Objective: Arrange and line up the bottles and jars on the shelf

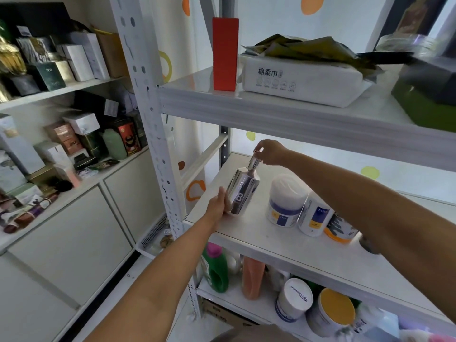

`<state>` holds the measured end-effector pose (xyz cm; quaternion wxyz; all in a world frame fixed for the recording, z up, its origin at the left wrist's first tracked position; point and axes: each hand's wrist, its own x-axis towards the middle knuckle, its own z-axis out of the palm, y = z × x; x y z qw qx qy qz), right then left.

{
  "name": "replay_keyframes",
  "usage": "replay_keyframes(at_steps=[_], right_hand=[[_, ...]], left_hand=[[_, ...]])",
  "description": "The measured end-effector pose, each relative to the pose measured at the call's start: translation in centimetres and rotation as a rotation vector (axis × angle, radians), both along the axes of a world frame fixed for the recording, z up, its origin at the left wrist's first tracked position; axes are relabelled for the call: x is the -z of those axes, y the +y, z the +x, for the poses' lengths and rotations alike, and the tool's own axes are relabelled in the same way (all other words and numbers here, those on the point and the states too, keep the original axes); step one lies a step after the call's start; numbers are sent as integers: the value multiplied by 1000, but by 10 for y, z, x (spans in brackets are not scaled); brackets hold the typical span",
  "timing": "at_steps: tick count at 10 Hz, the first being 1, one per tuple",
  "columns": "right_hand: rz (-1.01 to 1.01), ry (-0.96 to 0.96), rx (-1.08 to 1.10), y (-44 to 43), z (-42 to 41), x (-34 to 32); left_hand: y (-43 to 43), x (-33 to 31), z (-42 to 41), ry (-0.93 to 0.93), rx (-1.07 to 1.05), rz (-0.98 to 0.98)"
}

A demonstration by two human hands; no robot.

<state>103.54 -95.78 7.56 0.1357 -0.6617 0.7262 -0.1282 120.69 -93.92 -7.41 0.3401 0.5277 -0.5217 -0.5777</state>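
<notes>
A shiny silver bottle [243, 191] stands tilted on the white middle shelf [246, 233], its neck leaning away to the right. My left hand [218, 203] presses against its lower left side. My right hand [270, 152] pinches its silver cap from above. To the right stand a white jar with a blue band [283, 201], a white jar with a blue and yellow label [314, 214] and an orange-bottomed jar [341, 227], partly hidden behind my right forearm.
The shelf above holds a red box [225, 54], a white tissue pack [301, 79] and a green box [424, 104]. Below are a green jug [217, 270], an orange bottle [253, 277] and white jars [293, 299]. Left shelves are crowded with boxes [61, 144].
</notes>
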Motion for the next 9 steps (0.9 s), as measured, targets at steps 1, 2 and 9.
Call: replay_keyframes(at_steps=[1, 2, 9], right_hand=[[-129, 226, -99, 4, 7, 0], [-157, 409, -166, 7, 12, 2], [-121, 79, 94, 50, 22, 22]], left_hand=[[-5, -3, -10, -66, 62, -90], [-5, -9, -18, -202, 176, -230], [-7, 2, -21, -1001, 416, -469]])
